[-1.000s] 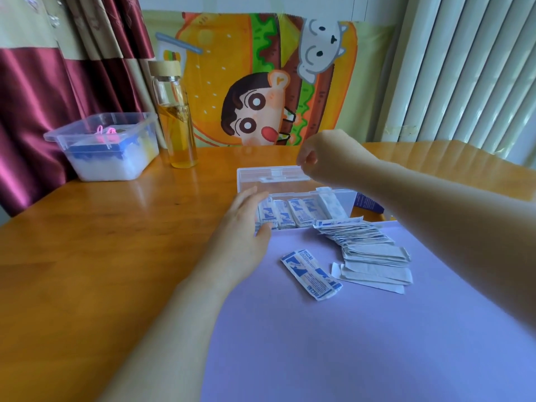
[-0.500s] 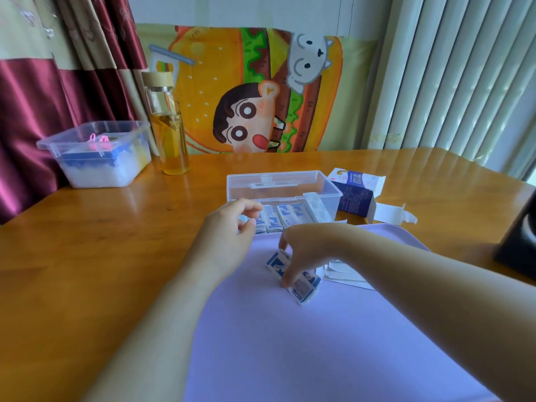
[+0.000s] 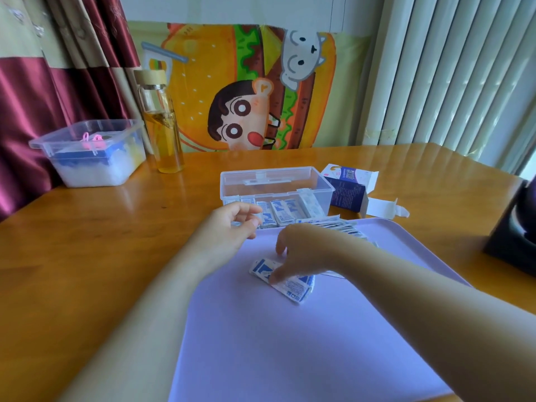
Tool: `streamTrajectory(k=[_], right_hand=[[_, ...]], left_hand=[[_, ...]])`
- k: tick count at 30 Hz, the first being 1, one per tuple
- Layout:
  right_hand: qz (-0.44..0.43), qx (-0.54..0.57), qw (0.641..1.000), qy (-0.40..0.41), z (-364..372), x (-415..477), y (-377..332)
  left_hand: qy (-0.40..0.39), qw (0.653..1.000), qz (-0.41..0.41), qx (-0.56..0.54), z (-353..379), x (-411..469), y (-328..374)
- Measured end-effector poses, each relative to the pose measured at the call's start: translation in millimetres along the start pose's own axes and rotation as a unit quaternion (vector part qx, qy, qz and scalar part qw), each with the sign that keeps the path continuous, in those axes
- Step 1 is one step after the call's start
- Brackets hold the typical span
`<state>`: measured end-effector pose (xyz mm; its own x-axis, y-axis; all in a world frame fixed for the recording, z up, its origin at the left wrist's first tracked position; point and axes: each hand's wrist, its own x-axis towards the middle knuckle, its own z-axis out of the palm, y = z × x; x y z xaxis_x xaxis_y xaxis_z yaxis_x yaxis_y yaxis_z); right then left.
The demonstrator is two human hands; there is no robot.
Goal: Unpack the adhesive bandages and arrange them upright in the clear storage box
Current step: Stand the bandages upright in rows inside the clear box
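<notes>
A clear storage box (image 3: 324,187) stands at the far edge of a lilac mat (image 3: 290,343), with several blue-and-white bandages (image 3: 282,211) leaning upright inside it. Two loose wrapped bandages (image 3: 293,285) lie on the mat. My right hand (image 3: 304,250) rests on them, thumb and fingertips pinching their upper edge. Behind that hand a spread pile of bandages (image 3: 345,227) shows partly. My left hand (image 3: 232,227) hovers at the box's front left corner, fingers curled and apart, holding nothing.
The opened dark blue bandage carton (image 3: 348,190) lies right of the box. A glass bottle of yellow liquid (image 3: 162,123) and a lidded plastic tub (image 3: 87,152) stand at the back left. A dark object (image 3: 516,227) sits at the table's right edge.
My right hand came down from above the box to the two loose bandages on the mat and pinched them. My left hand curled its fingers by the box.
</notes>
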<state>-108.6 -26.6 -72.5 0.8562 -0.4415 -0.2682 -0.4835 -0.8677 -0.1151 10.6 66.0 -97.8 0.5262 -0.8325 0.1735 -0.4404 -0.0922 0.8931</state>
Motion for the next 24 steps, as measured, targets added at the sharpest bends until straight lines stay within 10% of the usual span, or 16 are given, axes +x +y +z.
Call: streamTrajectory(k=[9,15,19,24], right_hand=[[0.0,-0.09,0.989,-0.119,-17,22,-15],[-0.029,0.049,0.998,-0.002,-5,15,5],[-0.065,0.565,0.82,0.059,2,13,11],[-0.088,0.63,0.766,0.09,4,4,4]], left_hand=[[0.016,0.999,-0.002,0.038,3,1,-4],[0.017,1.0,-0.014,-0.015,-1,0,1],[-0.09,0.965,-0.073,-0.237,1,-5,12],[-0.134,0.957,-0.095,-0.24,5,-11,16]])
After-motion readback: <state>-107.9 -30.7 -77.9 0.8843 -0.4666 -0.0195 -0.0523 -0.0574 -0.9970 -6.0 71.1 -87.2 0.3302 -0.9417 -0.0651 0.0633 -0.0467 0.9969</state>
